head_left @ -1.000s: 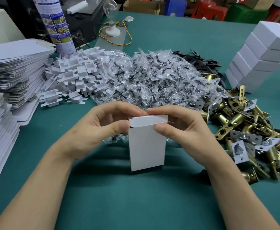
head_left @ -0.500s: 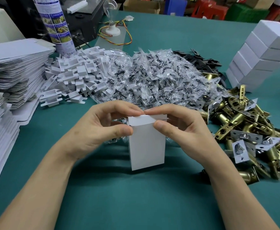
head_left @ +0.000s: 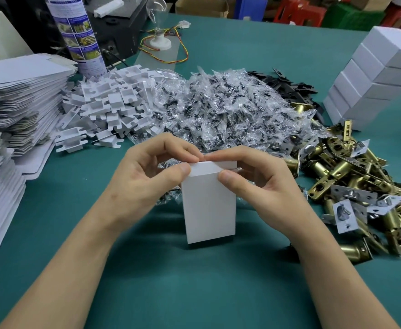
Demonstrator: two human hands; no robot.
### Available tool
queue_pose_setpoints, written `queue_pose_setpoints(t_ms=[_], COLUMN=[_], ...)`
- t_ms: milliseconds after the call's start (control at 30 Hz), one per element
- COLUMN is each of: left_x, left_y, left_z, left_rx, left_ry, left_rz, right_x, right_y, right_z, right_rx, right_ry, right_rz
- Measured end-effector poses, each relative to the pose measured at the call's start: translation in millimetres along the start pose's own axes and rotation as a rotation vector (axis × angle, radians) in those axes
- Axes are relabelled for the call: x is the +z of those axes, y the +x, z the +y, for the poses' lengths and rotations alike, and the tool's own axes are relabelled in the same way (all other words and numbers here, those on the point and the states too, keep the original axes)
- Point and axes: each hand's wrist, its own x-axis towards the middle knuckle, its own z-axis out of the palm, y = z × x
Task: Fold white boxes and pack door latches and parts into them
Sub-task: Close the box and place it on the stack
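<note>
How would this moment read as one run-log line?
step: closing white box | left hand: pinches box top | right hand: pinches box top | box: upright on table

Both my bare forearms angle in from the lower corners, and my left grip [head_left: 147,176] and right grip [head_left: 261,184] meet mid-frame, fingers curled, thumbs in front, forefingertips touching, pinching the top of the white box [head_left: 209,210].

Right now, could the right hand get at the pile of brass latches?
Probably yes: the brass latches lie just beside the right hand, nothing between them, though it is pinching the white box.
</note>
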Motion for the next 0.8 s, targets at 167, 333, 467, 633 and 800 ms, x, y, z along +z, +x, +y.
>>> queue_pose_setpoints(t_ms=[167, 333, 467, 633, 800], left_x=[-0.1, -1.4, 1.4, 1.9, 1.3], left_y=[-0.4, -1.6, -1.4, -1.4, -2.2], left_z=[1.1, 0.4, 0.7, 2.6, 4.3], left_rx=[0.025, 0.040, 0.029, 0.035, 0.041], left_ry=[0.050, 0.168, 0.168, 0.174, 0.167], left_rz=[0.022, 0.043, 0.073, 0.080, 0.067], right_x=[0.1, 2.4, 10.1, 14.8, 12.6], right_y=[0.3, 0.0, 0.3, 0.7, 1.5], right_z=[-0.4, -0.9, -0.6, -0.4, -2.6], right_rx=[0.011, -0.005, -0.026, -0.023, -0.015], right_ry=[-0.002, -0.021, -0.033, 0.024, 0.095], right_rz=[0.006, 0.041, 0.081, 0.095, 0.065])
